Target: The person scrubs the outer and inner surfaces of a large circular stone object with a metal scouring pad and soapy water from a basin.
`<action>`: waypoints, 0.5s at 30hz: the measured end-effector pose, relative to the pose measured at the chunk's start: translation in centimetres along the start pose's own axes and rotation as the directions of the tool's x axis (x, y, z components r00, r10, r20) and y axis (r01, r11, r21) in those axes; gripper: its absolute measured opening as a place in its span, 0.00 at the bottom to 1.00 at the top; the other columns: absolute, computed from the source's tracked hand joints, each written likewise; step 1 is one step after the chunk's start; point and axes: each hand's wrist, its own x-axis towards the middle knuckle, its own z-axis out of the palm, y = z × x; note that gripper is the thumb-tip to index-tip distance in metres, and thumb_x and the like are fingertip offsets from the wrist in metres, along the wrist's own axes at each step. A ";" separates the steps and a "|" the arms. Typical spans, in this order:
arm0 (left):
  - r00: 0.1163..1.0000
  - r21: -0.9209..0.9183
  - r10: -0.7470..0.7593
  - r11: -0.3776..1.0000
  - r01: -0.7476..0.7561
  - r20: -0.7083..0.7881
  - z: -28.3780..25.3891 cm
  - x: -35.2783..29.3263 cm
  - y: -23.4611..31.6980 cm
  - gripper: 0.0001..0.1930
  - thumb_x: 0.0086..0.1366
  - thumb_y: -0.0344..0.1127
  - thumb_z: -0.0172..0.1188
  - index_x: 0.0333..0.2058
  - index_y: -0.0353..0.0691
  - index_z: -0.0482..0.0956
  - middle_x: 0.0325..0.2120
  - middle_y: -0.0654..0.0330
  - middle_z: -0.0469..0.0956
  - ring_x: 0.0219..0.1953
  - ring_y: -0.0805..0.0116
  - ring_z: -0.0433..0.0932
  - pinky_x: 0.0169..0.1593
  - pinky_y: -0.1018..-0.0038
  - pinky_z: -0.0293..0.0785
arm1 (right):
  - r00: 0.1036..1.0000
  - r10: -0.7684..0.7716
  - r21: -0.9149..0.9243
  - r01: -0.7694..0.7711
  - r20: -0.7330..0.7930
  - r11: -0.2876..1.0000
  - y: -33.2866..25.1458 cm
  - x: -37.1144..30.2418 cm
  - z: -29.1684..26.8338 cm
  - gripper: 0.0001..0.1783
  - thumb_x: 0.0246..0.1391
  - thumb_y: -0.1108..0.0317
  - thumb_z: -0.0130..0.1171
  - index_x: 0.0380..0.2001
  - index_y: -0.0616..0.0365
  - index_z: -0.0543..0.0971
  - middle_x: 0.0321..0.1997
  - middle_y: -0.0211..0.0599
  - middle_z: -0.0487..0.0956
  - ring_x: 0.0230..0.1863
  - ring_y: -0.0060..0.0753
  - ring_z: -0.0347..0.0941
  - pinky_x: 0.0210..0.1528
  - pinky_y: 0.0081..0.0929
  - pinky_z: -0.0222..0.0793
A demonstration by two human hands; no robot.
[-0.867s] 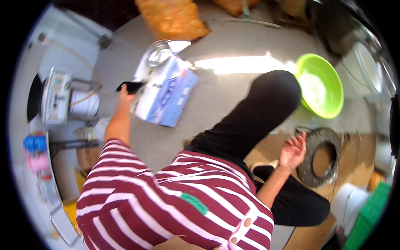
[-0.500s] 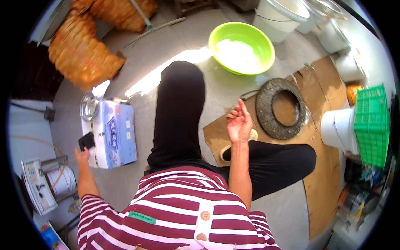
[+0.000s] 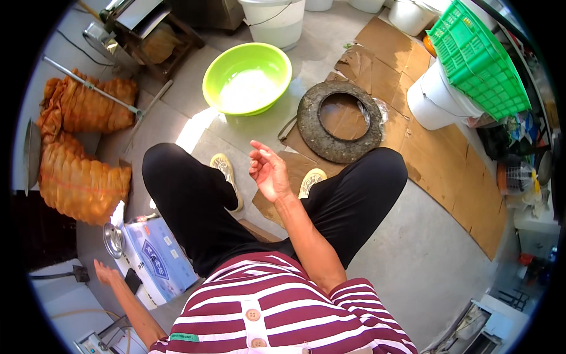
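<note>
My left hand (image 3: 106, 272) is at the lower left, fingers apart and with nothing in it. It is beside a blue and white cardboard box (image 3: 171, 259). A flat black object, like a phone (image 3: 133, 281), lies at the near side of the box top, apart from my fingers. A round metal bowl (image 3: 114, 240) rests at the box's far left corner. My right hand (image 3: 269, 175) hovers between my knees, palm partly up. Its fingers are loosely bent and apart, and no object shows in it.
Ahead are a lime-green basin (image 3: 247, 79) and a round, dark stone-like ring (image 3: 340, 121) on flattened cardboard (image 3: 448, 171). A green crate (image 3: 480, 62) rests on a white bucket (image 3: 433, 97) at the right. Orange mesh sacks (image 3: 82, 183) are at the left.
The view has swung to the right. My left hand has come away from the flat black object on the box. My knees are now spread, and both shoes show.
</note>
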 end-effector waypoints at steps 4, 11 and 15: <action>0.907 -0.227 0.133 0.973 -0.043 0.399 8.7 -13.4 7.1 0.21 0.67 0.40 0.55 0.56 0.39 0.73 0.54 0.60 0.74 0.59 0.71 0.68 0.56 0.76 0.60 | 1.000 -0.010 -0.003 0.010 0.024 1.000 -1.0 -0.8 0.6 0.19 0.61 0.69 0.51 0.55 0.61 0.72 0.35 0.30 0.78 0.32 0.20 0.71 0.35 0.19 0.71; 0.427 -0.238 0.533 0.785 -0.572 0.731 15.8 -33.3 16.0 0.20 0.70 0.36 0.49 0.57 0.35 0.71 0.56 0.59 0.71 0.56 0.70 0.68 0.55 0.74 0.63 | 0.999 -0.051 -0.097 0.052 0.021 0.994 -1.9 -2.0 1.2 0.19 0.60 0.72 0.51 0.54 0.63 0.73 0.36 0.32 0.79 0.31 0.18 0.72 0.34 0.17 0.70; 0.213 -0.471 0.538 0.832 -0.294 0.816 19.7 -41.0 17.5 0.21 0.64 0.28 0.54 0.57 0.36 0.72 0.58 0.57 0.70 0.60 0.68 0.67 0.59 0.74 0.62 | 0.998 -0.062 -0.191 0.061 -0.002 0.980 -2.1 -2.3 1.5 0.17 0.61 0.73 0.51 0.53 0.62 0.75 0.35 0.32 0.81 0.30 0.15 0.73 0.33 0.15 0.70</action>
